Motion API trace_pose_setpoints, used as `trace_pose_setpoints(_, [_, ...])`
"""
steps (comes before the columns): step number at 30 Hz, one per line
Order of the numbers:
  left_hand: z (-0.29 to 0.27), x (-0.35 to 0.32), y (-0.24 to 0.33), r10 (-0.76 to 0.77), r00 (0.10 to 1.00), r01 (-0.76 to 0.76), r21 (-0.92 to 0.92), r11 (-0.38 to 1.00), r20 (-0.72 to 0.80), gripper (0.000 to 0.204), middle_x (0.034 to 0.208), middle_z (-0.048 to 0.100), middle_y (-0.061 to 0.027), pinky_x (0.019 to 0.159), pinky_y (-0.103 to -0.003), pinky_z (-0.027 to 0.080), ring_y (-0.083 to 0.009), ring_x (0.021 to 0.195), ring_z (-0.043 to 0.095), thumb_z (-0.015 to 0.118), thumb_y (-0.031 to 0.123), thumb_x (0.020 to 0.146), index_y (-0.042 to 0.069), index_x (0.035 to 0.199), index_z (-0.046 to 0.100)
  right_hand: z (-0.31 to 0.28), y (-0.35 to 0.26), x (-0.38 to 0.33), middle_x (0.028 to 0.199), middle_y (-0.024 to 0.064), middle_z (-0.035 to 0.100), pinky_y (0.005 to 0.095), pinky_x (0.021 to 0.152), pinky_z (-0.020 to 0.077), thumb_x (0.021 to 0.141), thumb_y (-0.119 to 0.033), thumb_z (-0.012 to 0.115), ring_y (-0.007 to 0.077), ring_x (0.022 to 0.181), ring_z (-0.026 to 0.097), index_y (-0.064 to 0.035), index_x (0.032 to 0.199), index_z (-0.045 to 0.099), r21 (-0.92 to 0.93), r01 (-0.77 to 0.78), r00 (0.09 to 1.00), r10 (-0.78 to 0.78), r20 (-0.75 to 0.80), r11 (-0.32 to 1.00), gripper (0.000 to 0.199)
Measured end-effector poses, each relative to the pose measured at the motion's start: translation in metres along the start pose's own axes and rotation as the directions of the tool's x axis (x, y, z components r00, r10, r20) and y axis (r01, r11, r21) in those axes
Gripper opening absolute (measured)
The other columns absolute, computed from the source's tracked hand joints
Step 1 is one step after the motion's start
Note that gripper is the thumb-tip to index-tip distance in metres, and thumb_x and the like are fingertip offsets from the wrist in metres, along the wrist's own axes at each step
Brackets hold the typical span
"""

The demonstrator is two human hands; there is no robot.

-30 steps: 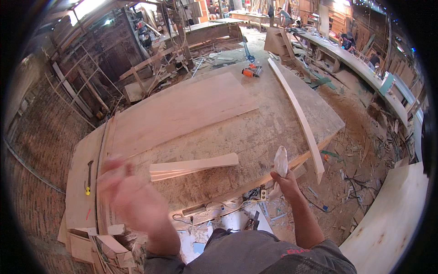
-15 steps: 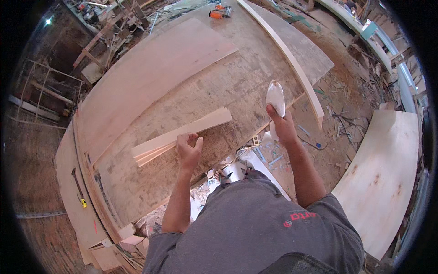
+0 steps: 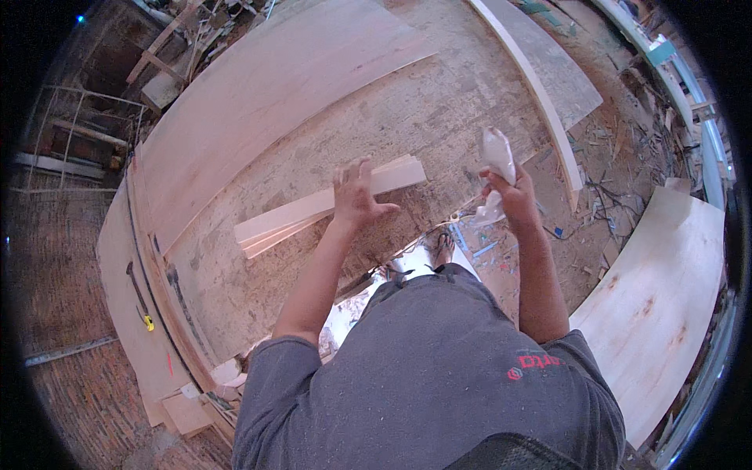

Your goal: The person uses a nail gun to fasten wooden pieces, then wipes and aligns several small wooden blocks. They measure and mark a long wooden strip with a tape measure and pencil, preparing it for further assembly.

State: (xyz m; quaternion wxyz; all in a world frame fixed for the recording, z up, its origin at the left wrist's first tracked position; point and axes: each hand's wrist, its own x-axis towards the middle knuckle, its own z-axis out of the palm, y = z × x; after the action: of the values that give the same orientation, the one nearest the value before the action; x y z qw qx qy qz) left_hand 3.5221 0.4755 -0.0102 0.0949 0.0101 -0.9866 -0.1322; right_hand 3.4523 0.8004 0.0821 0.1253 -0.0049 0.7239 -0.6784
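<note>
My left hand lies flat, fingers spread, on a small stack of pale wooden strips that rests on a big chipboard work table. My right hand is raised at the table's near edge and grips a crumpled white cloth. The strips run from lower left to upper right across the table. My grey shirt fills the lower middle of the view.
A large plywood sheet covers the table's far left part. A long curved wooden batten lies along the right side. Another plywood sheet leans at the right. Offcuts and scraps litter the floor. A dark tool lies on the left board.
The view has tilted further down. My left hand has come down from the air onto the strips and now lies flat on them. My right hand keeps hold of the white cloth.
</note>
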Motion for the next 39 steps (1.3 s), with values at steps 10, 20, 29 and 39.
trace_pose_setpoints(10, [0.04,0.038,-0.015,-0.152,0.9,0.143,0.053,0.988,0.408,0.076,0.132,0.059,-0.0151,0.099,-0.052,0.051,-0.0366,0.121,0.06,0.089,0.048,0.071,0.008,0.127,0.056,-0.069,0.019,0.011,0.09,0.0,0.06,0.0279,0.068,0.0466,0.097,-0.056,0.064,0.0111,0.077,0.056,-0.0039,0.126,0.062,0.248,-0.244,0.954,0.279,-0.114,0.938,0.06])
trace_pose_setpoints(20, [-0.082,0.081,0.007,-0.251,0.899,0.217,0.134,0.967,0.358,0.062,0.116,0.069,-0.0165,0.088,-0.048,0.056,-0.038,0.107,0.068,0.083,0.046,0.078,0.006,0.12,0.062,-0.083,0.029,0.026,0.082,-0.0001,0.059,0.0257,0.059,0.0458,0.1,-0.047,0.064,0.009,0.068,0.057,-0.0038,0.11,0.066,0.22,-0.15,0.984,0.167,-0.06,0.964,0.044])
trace_pose_setpoints(29, [-0.262,0.099,0.015,-0.309,0.829,-0.223,-0.781,0.584,-0.467,0.036,0.111,0.073,-0.012,0.087,-0.033,0.058,-0.0188,0.096,0.072,0.081,0.007,0.087,-0.002,0.118,0.065,-0.059,0.001,0.063,0.076,0.0002,0.058,0.0282,0.055,0.0473,0.098,-0.045,0.068,0.0111,0.061,0.056,-0.0061,0.107,0.066,0.311,-0.176,0.983,0.184,0.003,0.934,0.04])
trace_pose_setpoints(39, [-0.237,0.081,0.032,-0.3,0.876,-0.245,-0.884,0.398,-0.378,0.041,0.118,0.071,-0.0129,0.095,-0.038,0.059,-0.024,0.108,0.072,0.08,0.002,0.085,-0.004,0.123,0.064,-0.027,-0.042,0.055,0.108,0.0096,0.074,0.0269,0.061,0.0516,0.099,-0.03,0.069,0.0109,0.072,0.062,-0.0038,0.131,0.065,0.211,-0.077,0.99,0.05,0.133,0.974,0.042])
